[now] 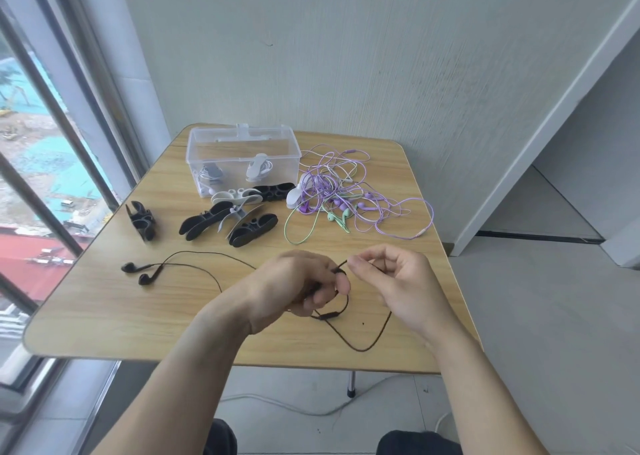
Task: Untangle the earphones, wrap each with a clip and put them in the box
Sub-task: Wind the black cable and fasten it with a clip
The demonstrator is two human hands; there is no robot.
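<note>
Looking down through the head camera, I judge the job partly done; the clear plastic box [242, 153] at the table's [104, 309] far side already holds two white earphone sets wrapped in clips; the black earphones [145, 273] are free of the tangle, buds lying at the left, cord trailing to my hands; my left hand [294, 288] curls round gathered cord, my right hand [391, 281] pinches the cord end just beside it; no clip on it yet; spare black and white clips [228, 219] wait near the box; the purple and green tangle [346, 195] beside the box is still knotted, so most remains.
</note>
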